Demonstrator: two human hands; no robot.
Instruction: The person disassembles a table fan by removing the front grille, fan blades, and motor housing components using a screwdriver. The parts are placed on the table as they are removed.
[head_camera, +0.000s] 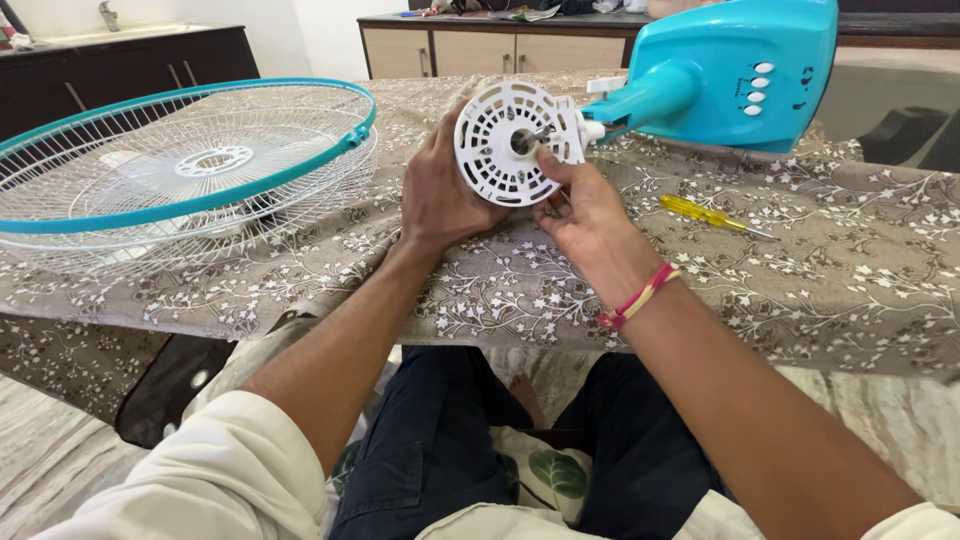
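Observation:
A turquoise table fan body (735, 70) lies on its side on a table with a floral cloth (850, 280). Its round white motor housing (505, 140) with a metal shaft faces me. My left hand (435, 190) grips the housing from its left and back. My right hand (585, 205) holds its lower right edge, thumb up near the shaft. A red and yellow thread band sits on my right wrist.
The white wire fan guard with a turquoise rim (185, 170) lies at the left of the table. A yellow-handled screwdriver (715, 217) rests to the right of my right hand. Cabinets (470, 50) stand behind the table.

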